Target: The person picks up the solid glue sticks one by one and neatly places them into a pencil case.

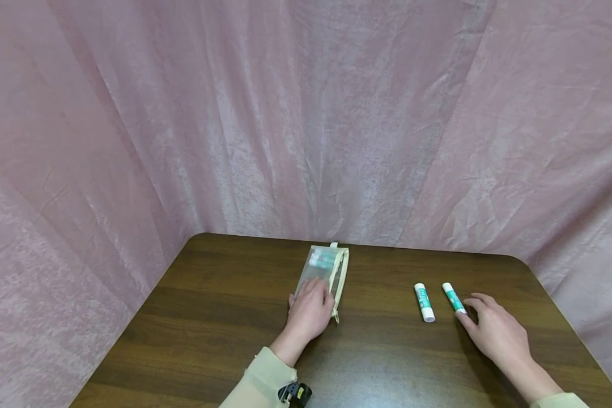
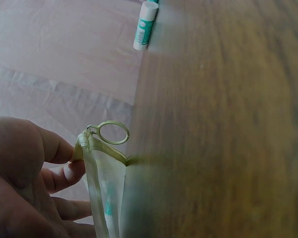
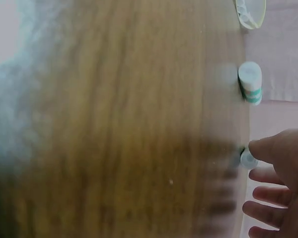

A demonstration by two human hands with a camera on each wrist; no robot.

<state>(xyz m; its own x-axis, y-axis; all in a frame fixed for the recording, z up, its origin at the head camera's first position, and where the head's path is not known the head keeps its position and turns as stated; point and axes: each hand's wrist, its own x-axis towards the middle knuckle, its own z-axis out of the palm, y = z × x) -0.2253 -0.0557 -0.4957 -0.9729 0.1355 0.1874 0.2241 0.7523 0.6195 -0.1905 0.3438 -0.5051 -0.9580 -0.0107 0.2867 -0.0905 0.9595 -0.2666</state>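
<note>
A clear mesh zip pouch [image 1: 312,275] with a cream zipper edge lies near the far middle of the table, teal-and-white glue sticks [image 1: 322,259] showing through it. My left hand [image 1: 310,309] is over its near end; in the left wrist view the thumb and forefinger pinch the zipper edge, beside a ring-shaped zipper pull [image 2: 114,133]. On the right lies a glue stick [image 1: 453,297], its near end between the thumb and forefinger of my right hand [image 1: 497,331], whose fingers are spread and fairly straight. Another glue stick [image 1: 424,303] lies just left of it.
The brown wooden table [image 1: 224,317] has rounded far corners. Pink velvety curtains [image 1: 306,124] hang behind it and along its sides. A small black device [image 1: 294,392] is strapped at my left wrist.
</note>
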